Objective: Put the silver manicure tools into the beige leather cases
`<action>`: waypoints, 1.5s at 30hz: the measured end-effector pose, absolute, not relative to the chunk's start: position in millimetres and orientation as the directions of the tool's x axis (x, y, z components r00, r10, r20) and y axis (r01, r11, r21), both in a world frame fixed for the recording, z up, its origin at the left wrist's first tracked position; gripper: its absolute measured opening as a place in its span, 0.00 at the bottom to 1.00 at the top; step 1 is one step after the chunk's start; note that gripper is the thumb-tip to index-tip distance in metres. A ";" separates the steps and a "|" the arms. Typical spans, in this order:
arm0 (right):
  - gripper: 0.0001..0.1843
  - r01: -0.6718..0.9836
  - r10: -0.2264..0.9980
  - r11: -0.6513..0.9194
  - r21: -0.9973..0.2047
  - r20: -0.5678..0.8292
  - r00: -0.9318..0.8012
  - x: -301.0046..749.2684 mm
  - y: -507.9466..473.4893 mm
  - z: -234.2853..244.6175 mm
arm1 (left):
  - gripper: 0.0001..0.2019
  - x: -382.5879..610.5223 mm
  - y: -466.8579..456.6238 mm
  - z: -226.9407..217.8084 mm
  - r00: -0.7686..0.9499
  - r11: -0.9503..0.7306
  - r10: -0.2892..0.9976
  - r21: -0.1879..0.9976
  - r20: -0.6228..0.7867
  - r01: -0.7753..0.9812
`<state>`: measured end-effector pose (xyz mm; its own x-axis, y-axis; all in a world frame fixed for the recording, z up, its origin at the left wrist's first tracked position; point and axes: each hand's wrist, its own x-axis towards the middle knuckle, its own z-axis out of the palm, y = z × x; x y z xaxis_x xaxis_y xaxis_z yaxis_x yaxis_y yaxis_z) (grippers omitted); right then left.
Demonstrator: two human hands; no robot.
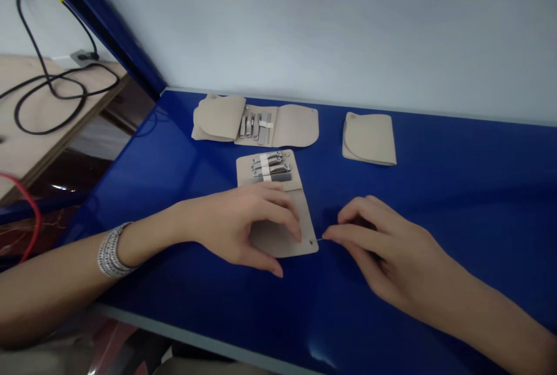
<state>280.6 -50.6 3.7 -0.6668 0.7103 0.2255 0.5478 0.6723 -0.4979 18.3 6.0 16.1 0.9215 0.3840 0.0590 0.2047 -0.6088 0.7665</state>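
An unfolded beige nail-clipper case lies on the blue table, with several metal nail clippers under a white band in its far half. My left hand rests over the middle of this case, its fingers spread and thumb apart, covering part of it. Beside the case's near right corner, which carries a small dark snap, my right hand has thumb and fingers pinched together. A thin pale strand runs from that corner to the pinched fingertips; what it is made of I cannot make out.
Behind lies another open case with metal tools, partly overlapped by folded beige cases. A closed case sits farther right. A wall bounds the blue table at the back. Black cable coils on a wooden surface at left.
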 end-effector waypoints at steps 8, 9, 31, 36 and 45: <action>0.13 0.543 0.726 0.645 -0.538 0.209 -0.655 279.7 -51.1 2.3 | 0.18 18.3 5.9 16.4 0.921 -0.614 0.386 0.760 0.052 0.214; 0.13 0.549 0.731 0.642 -0.535 0.210 -0.649 279.2 -51.4 1.7 | 0.18 18.3 5.9 16.6 0.922 -0.614 0.384 0.760 0.051 0.213; 0.12 0.542 0.757 0.586 -0.602 0.169 -0.631 278.4 -51.9 3.1 | 0.17 18.6 6.5 16.2 0.924 -0.609 0.376 0.770 0.066 0.193; 0.12 0.546 0.772 0.566 -0.618 0.166 -0.614 275.9 -52.5 1.3 | 0.17 18.3 6.4 16.0 0.922 -0.607 0.384 0.768 0.057 0.205; 0.13 0.513 0.759 0.562 -0.649 0.157 -0.632 275.0 -53.1 1.6 | 0.18 18.6 5.6 16.8 0.920 -0.606 0.387 0.768 0.055 0.209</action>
<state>275.0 -53.1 1.6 -0.6325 0.7585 0.1567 0.5134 0.5620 -0.6485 18.6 5.6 16.8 0.9204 0.3870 0.0552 0.2088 -0.6059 0.7677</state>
